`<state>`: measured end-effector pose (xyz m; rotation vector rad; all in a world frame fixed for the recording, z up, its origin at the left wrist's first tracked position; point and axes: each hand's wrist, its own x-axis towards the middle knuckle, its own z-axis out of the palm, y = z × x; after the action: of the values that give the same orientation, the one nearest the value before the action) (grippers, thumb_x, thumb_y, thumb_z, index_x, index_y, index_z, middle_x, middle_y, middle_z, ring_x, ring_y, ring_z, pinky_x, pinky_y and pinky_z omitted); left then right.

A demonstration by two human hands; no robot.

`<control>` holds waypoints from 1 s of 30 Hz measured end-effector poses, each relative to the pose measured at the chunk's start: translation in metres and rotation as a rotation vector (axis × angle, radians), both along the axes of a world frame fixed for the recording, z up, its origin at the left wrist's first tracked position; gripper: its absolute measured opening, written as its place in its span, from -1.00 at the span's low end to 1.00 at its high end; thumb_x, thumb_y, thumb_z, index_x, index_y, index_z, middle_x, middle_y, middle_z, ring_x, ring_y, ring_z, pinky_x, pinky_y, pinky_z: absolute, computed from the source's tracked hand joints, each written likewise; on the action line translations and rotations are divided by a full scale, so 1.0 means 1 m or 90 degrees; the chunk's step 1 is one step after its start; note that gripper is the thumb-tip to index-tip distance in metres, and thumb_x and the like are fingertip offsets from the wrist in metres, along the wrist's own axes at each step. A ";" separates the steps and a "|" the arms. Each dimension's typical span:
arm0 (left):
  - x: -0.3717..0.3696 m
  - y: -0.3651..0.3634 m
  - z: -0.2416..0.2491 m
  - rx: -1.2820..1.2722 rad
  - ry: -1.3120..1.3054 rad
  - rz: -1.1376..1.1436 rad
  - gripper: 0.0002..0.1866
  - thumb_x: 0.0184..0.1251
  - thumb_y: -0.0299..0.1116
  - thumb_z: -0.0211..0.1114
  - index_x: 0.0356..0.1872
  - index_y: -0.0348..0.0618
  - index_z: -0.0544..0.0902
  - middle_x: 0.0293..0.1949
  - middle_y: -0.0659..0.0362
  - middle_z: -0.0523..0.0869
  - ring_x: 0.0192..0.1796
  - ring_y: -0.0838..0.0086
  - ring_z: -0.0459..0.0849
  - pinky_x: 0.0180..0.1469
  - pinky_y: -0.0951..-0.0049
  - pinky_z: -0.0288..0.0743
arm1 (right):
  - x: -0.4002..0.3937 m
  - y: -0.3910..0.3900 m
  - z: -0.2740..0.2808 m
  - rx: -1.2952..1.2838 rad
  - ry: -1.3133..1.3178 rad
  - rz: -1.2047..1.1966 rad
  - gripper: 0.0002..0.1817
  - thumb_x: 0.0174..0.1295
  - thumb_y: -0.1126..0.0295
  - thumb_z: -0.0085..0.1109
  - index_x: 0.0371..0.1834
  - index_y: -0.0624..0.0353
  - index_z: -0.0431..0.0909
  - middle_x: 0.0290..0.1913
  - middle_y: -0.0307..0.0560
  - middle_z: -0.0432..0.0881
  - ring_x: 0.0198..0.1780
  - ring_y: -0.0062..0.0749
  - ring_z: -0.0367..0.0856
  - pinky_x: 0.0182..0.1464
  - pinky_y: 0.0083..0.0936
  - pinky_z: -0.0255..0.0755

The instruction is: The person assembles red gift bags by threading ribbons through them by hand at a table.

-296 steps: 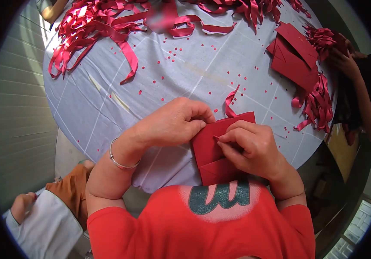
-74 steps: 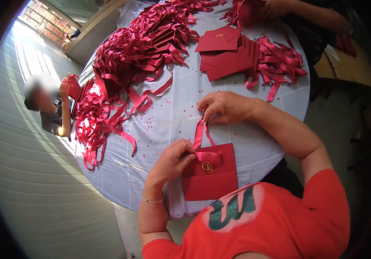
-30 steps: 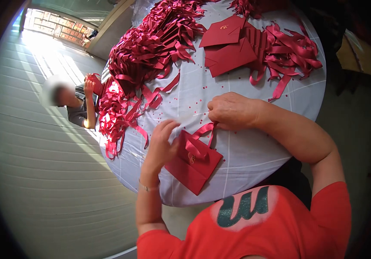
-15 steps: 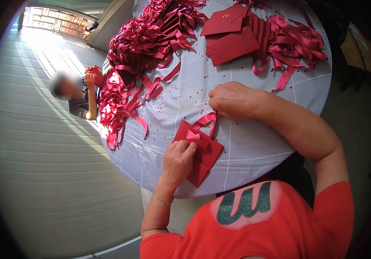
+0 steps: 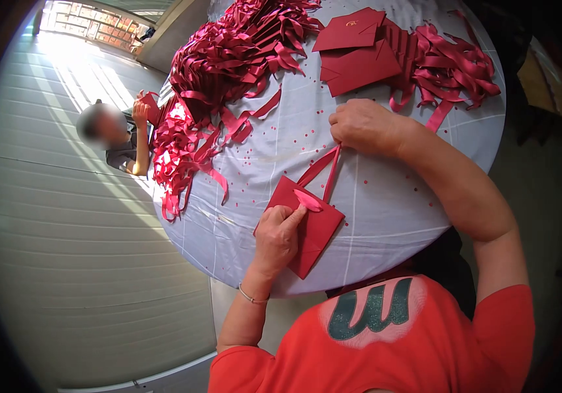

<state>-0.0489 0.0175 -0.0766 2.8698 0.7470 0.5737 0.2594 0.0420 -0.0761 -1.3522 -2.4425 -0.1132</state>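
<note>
Right grip (image 5: 367, 128) on ribbon (image 5: 333, 173) — red bag (image 5: 316, 237), pale tablecloth (image 5: 389, 209), sunlit floor (image 5: 74, 75)

Tabletop (image 5: 385, 239): rounded edge, pale cloth cover with white grid lines. Left: light ribbed surface (image 5: 78, 255), horizontal seams, crossed by bright diagonal light streaks (image 5: 97, 78). Upper left: barred window (image 5: 91, 26), brickwork visible beyond. Right: dim floor (image 5: 523, 216); wooden furniture piece (image 5: 549, 85), mostly in shadow. Frame periphery dark.
</note>
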 end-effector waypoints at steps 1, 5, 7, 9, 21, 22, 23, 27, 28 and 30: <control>0.001 -0.001 -0.002 0.011 -0.019 0.008 -0.77 0.19 -0.59 0.24 -0.12 -0.20 0.64 -0.35 0.11 0.57 -0.30 0.21 0.57 -0.23 0.24 0.47 | 0.000 -0.002 0.001 -0.012 0.015 -0.008 -0.95 0.00 0.41 0.26 -0.50 0.13 0.65 -0.31 -0.14 0.63 -0.15 -0.21 0.63 -0.08 -0.30 0.51; 0.003 -0.003 -0.002 0.052 -0.033 0.021 -0.93 0.32 -0.52 0.23 -0.31 -0.22 0.50 -0.40 0.07 0.55 -0.35 0.16 0.55 -0.26 0.21 0.45 | 0.002 -0.003 0.007 -0.051 0.040 -0.014 -0.94 0.05 0.40 0.28 -0.48 0.13 0.65 -0.28 -0.13 0.65 -0.14 -0.19 0.64 -0.09 -0.30 0.50; 0.003 -0.003 -0.001 0.056 -0.033 0.029 -0.91 0.33 -0.51 0.23 -0.34 -0.22 0.49 -0.41 0.06 0.54 -0.36 0.15 0.54 -0.26 0.21 0.45 | 0.002 -0.003 0.009 -0.056 0.044 -0.012 -0.93 0.06 0.40 0.28 -0.48 0.13 0.65 -0.29 -0.12 0.64 -0.14 -0.18 0.64 -0.09 -0.29 0.50; 0.003 -0.005 -0.002 0.058 -0.035 0.034 -0.89 0.33 -0.51 0.23 -0.36 -0.21 0.48 -0.43 0.06 0.53 -0.37 0.14 0.54 -0.27 0.21 0.44 | 0.002 -0.005 0.008 -0.063 0.045 -0.013 -0.93 0.07 0.39 0.29 -0.47 0.13 0.65 -0.29 -0.11 0.64 -0.15 -0.16 0.64 -0.09 -0.28 0.50; -0.002 -0.003 -0.002 0.085 -0.069 0.002 -0.88 0.33 -0.48 0.24 -0.39 -0.18 0.49 -0.45 0.08 0.53 -0.39 0.18 0.53 -0.29 0.23 0.45 | 0.021 -0.005 0.016 -0.036 0.087 -0.046 -0.85 0.05 0.43 0.35 -0.28 0.03 0.76 -0.22 -0.17 0.68 -0.14 -0.19 0.68 -0.07 -0.33 0.54; -0.002 -0.003 -0.002 0.087 -0.070 -0.001 -0.88 0.33 -0.48 0.24 -0.39 -0.18 0.49 -0.45 0.09 0.52 -0.39 0.19 0.53 -0.29 0.24 0.44 | 0.026 -0.008 0.015 -0.057 0.118 -0.053 -0.85 0.07 0.43 0.35 -0.27 0.05 0.76 -0.20 -0.17 0.69 -0.12 -0.18 0.68 -0.07 -0.32 0.54; -0.003 -0.003 -0.002 0.088 -0.071 -0.004 -0.88 0.33 -0.48 0.24 -0.40 -0.18 0.48 -0.46 0.10 0.52 -0.40 0.20 0.53 -0.30 0.25 0.44 | 0.028 -0.010 0.016 -0.057 0.112 -0.052 -0.85 0.07 0.43 0.35 -0.27 0.05 0.76 -0.20 -0.17 0.69 -0.12 -0.18 0.68 -0.07 -0.32 0.54; -0.004 -0.004 -0.002 0.079 -0.082 -0.003 -0.88 0.33 -0.48 0.24 -0.40 -0.18 0.49 -0.46 0.11 0.52 -0.40 0.22 0.52 -0.30 0.26 0.43 | 0.023 -0.020 0.016 -0.110 0.150 -0.073 -0.83 0.09 0.41 0.35 -0.23 0.08 0.75 -0.17 -0.15 0.68 -0.11 -0.18 0.67 -0.06 -0.31 0.54; -0.004 -0.004 -0.002 0.081 -0.078 0.002 -0.89 0.32 -0.48 0.24 -0.39 -0.18 0.50 -0.46 0.11 0.52 -0.40 0.23 0.53 -0.30 0.26 0.44 | 0.020 -0.023 0.016 -0.098 0.166 -0.060 -0.82 0.10 0.40 0.35 -0.20 0.09 0.74 -0.16 -0.14 0.67 -0.11 -0.18 0.67 -0.06 -0.30 0.54; -0.004 -0.004 -0.002 0.082 -0.075 0.008 -0.90 0.32 -0.48 0.24 -0.39 -0.18 0.51 -0.46 0.12 0.52 -0.40 0.24 0.53 -0.29 0.27 0.44 | 0.010 -0.030 0.020 -0.111 0.184 -0.048 -0.80 0.11 0.39 0.35 -0.17 0.08 0.73 -0.15 -0.13 0.66 -0.10 -0.17 0.66 -0.06 -0.30 0.53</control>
<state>-0.0530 0.0132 -0.0786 2.9162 0.7365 0.8131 0.2690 0.0118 -0.0562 -1.4233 -2.2012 0.2654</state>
